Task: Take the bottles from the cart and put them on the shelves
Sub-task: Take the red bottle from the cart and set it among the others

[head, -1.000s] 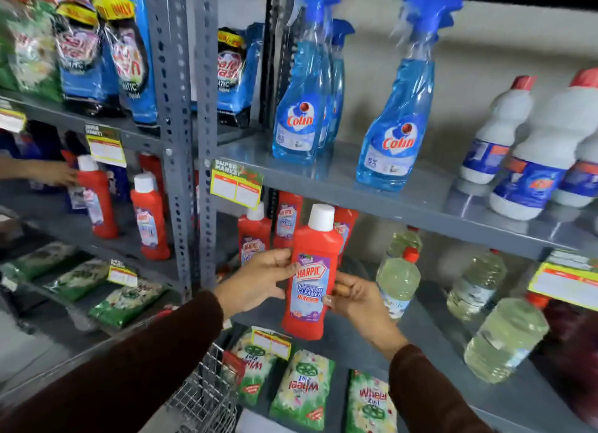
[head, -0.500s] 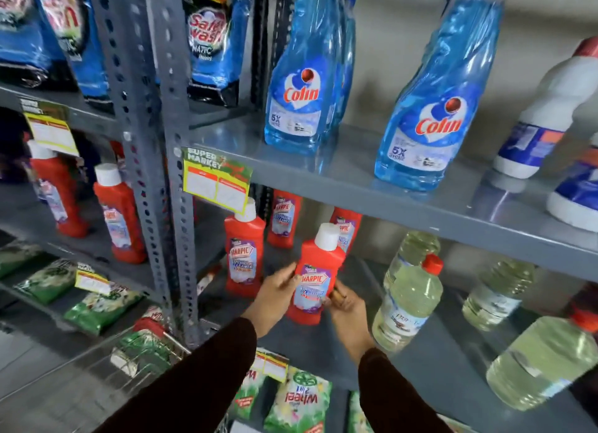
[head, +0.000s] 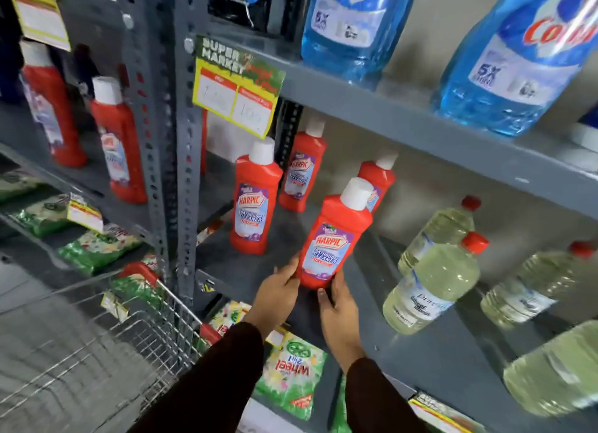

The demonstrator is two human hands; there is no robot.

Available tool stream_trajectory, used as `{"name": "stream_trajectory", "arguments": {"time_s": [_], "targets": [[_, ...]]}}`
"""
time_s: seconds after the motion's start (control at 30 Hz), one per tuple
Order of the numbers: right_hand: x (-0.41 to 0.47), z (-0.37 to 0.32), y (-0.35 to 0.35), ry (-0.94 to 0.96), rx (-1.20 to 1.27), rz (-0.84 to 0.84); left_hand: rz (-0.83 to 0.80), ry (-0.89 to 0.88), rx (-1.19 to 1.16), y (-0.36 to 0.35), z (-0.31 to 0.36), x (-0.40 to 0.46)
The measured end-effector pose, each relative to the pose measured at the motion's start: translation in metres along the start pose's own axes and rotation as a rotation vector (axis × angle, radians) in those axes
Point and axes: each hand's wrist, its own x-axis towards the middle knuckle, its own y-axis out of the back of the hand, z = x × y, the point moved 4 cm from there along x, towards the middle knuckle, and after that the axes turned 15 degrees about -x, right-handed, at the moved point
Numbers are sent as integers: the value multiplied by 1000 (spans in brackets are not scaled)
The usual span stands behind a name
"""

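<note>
A red Harpic bottle (head: 336, 238) with a white cap stands on the grey middle shelf (head: 430, 355), tilted slightly right. My left hand (head: 278, 290) grips its base from the left, and my right hand (head: 336, 306) cups the base from below and right. Three more red Harpic bottles stand behind it: one (head: 254, 202) to the left, one (head: 302, 170) further back, and one (head: 378, 177) partly hidden behind the held bottle. The wire cart (head: 106, 338) with a red handle is at lower left.
Clear bottles with red caps (head: 433, 283) crowd the shelf's right side. Blue Colin bottles (head: 352, 24) stand on the shelf above. Green Wheel packets (head: 291, 374) lie on the shelf below. More red bottles (head: 118, 141) fill the left bay beyond the perforated upright (head: 165, 141).
Both hands have carried the Harpic bottle forward and down onto the middle shelf, in front of the other red bottles. The camera has moved closer to the shelf.
</note>
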Motion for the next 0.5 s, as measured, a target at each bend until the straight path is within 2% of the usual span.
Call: {"name": "stream_trajectory", "arguments": {"time_s": [0.17, 0.37, 0.5], "targets": [[0, 11, 0, -59, 85, 48, -42, 68, 155, -5, -2, 1], [-3, 18, 6, -159, 201, 136, -207, 107, 500, -20, 8, -3], [-2, 21, 5, -183, 216, 124, -206, 149, 507, -20, 8, -3]]}}
